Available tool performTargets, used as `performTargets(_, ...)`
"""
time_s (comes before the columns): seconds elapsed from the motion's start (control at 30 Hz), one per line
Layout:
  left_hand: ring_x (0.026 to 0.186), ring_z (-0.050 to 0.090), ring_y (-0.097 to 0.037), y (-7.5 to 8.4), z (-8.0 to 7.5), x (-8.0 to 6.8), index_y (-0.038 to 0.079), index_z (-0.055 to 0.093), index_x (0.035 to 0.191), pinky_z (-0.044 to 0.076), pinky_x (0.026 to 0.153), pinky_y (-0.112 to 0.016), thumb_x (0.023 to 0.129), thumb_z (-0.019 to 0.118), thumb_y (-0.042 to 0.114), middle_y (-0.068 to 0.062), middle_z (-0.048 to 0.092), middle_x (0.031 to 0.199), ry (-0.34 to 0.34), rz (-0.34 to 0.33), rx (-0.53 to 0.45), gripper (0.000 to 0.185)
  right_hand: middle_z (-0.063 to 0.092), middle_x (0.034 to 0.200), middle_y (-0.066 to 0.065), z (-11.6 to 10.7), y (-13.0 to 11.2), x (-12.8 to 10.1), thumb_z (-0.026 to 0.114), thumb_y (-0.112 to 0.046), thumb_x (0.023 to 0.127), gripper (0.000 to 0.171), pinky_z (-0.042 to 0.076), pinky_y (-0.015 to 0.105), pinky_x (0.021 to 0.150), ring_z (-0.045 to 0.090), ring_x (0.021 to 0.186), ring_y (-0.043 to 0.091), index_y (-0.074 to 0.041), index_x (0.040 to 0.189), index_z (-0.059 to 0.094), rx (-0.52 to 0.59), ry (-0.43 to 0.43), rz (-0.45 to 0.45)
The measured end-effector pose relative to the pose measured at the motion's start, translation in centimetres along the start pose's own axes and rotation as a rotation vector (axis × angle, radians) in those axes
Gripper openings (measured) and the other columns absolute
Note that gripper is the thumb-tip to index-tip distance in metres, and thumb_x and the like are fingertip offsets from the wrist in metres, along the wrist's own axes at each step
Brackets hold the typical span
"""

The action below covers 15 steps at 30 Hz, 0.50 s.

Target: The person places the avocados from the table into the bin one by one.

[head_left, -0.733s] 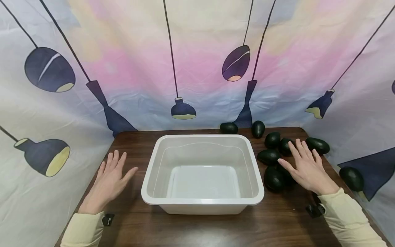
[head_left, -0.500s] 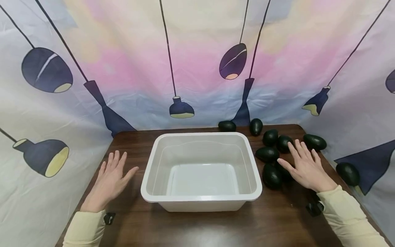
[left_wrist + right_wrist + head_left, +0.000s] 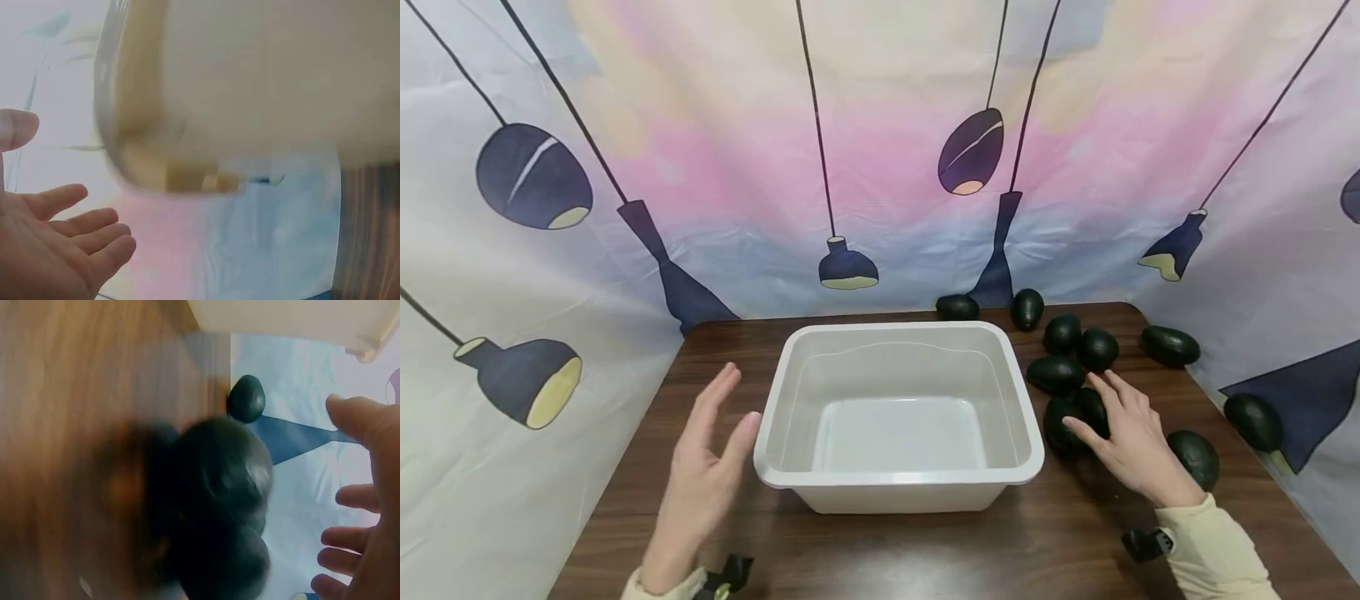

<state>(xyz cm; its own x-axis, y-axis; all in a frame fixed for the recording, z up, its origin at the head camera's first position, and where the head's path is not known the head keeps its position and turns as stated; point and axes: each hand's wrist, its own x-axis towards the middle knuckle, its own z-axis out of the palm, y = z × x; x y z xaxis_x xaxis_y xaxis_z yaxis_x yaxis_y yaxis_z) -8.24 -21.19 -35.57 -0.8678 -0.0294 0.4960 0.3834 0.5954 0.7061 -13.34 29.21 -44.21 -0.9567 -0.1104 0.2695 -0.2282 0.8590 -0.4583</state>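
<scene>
Hands flanking a white tub, with avocados massed to its right.

Your right hand [image 3: 1131, 446] spreads wide, fingertips on the nearest avocado [image 3: 1063, 425] of the cluster lying just beside the white plastic tub [image 3: 898, 483], the closest fruit to reach. Your left hand [image 3: 703, 475] hovers open, fingers straight, holding nothing, just beside the tub's left wall, seemingly placed to steady it on the wooden table [image 3: 925, 558].
</scene>
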Motion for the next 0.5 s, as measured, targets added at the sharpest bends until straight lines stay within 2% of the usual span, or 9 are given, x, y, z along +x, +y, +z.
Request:
performTargets(0.07, 0.139, 0.034, -0.02, 0.4, 1.0, -0.5, 0.018, 0.045, 0.145, 0.026, 0.112, -0.021, 0.091, 0.066, 0.006, 0.003, 0.038, 0.152, 0.022, 0.053, -0.023, 0.059, 0.019, 0.15, 0.035, 0.9, -0.3, -0.3, 0.064, -0.043, 0.093, 0.08, 0.017, 0.076, 0.093, 0.019, 0.129, 0.06, 0.005, 0.148, 0.031, 0.01, 0.026, 0.009)
performTargets(0.2, 0.139, 0.035, -0.021, 0.5, 2.6, -1.1, 0.015, 0.048, 0.143, 0.027, 0.112, -0.022, 0.087, 0.071, 0.004, 0.002, 0.04, 0.15, 0.029, 0.118, -0.045, 0.062, 0.023, 0.147, 0.035, 2.3, -0.8, -0.8, 0.065, -0.042, 0.092, 0.077, 0.02, 0.075, 0.089, 0.021, 0.127, 0.06, 0.006, 0.144, 0.036, 0.01, 0.055, 0.026)
performTargets(0.37, 0.138, 0.038, -0.026, -0.2, 4.0, -1.9, 0.008, 0.052, 0.139, 0.026, 0.113, -0.022, 0.086, 0.073, 0.009, -0.005, 0.045, 0.147, 0.007, 0.147, 0.009, 0.057, 0.027, 0.142, 0.037, 3.3, -1.1, -1.7, 0.069, -0.038, 0.09, 0.072, 0.024, 0.072, 0.086, 0.024, 0.124, 0.06, 0.008, 0.138, 0.042, -0.007, 0.075, 0.052)
performTargets(0.5, 0.137, 0.038, -0.029, -0.9, 4.6, -2.2, 0.008, 0.053, 0.137, 0.024, 0.111, -0.018, 0.087, 0.073, 0.016, -0.008, 0.045, 0.147, -0.002, 0.146, 0.061, 0.054, 0.029, 0.14, 0.038, 3.9, -1.2, -1.7, 0.072, -0.033, 0.088, 0.068, 0.025, 0.071, 0.083, 0.025, 0.122, 0.059, 0.008, 0.135, 0.045, -0.008, 0.09, 0.053)
